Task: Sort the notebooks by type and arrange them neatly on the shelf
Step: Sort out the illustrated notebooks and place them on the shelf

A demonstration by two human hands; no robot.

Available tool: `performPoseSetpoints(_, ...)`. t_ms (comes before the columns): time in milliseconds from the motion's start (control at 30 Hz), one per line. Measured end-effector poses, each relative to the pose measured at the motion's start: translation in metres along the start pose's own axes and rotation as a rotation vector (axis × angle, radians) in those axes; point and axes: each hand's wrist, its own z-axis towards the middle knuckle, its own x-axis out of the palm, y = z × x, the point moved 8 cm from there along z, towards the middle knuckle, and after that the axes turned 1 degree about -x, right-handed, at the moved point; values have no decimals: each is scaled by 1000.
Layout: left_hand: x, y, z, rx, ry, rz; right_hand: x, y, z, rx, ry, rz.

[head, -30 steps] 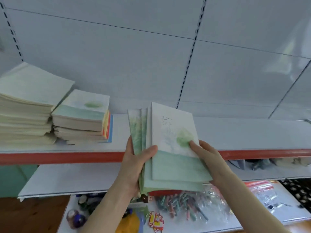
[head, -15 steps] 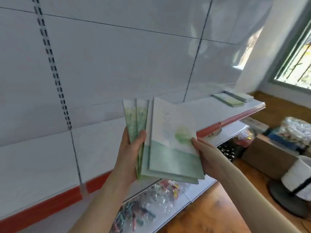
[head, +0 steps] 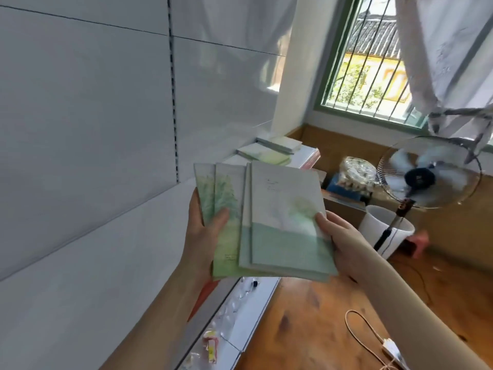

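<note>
I hold a fanned handful of thin notebooks [head: 282, 225] with pale green and white covers in front of me, over the shelf's edge. My left hand [head: 205, 236] grips their left side, thumb across the grass-green covers. My right hand [head: 338, 236] holds the right edge of the front notebook, thumb on its cover. At the far end of the white shelf [head: 112, 276] lie two low piles of similar notebooks [head: 269, 153].
A white back panel rises behind the shelf. A lower shelf [head: 240, 311] carries small packaged goods. On the wooden floor to the right stand a running fan [head: 426, 174], a white bucket [head: 384, 231], boxes and a looped cord [head: 368, 329]. A barred window is beyond.
My view has swung right along the shelf: the stacked notebooks at the left are out of sight, and the window, fan and far piles now show. Both hands keep the same hold.
</note>
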Motion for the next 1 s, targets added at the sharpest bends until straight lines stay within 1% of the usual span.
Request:
performPoseSetpoints(100, 47, 29, 45, -16, 59, 42, -46, 12, 40, -1, -65, 2)
performPoseSetpoints(167, 73, 49, 75, -25, 93, 65, -73, 20, 73, 4, -75, -8)
performPoseSetpoints(233, 90, 66, 104, -25, 82, 81, -93, 29, 110, -1, -57, -35)
performPoseSetpoints(333, 94, 80, 145, 26, -21, 145, -113, 46, 173, 12, -25, -74)
performPoseSetpoints(467, 84, 86, 184, 87, -246, 150, -124, 63, 263, 74, 55, -148)
performPoseSetpoints(600, 63, 79, 202, 143, -440, 204, -104, 66, 343, 112, 140, -207)
performPoseSetpoints(700, 41, 64, 207, 183, -562, 240, -70, 63, 394, 72, 217, -321)
performPoseSetpoints(800, 20, 49, 208, 235, -663, 241, -33, 55, 434, 22, 284, -485)
performPoseSetpoints(900, 8, 42, 217, 275, -711, 240, 8, 36, 460, 33, 391, -559)
performPoseSetpoints(1000, 5, 45, 233, 281, -711, 225, 44, 15, 479, 62, 488, -637)
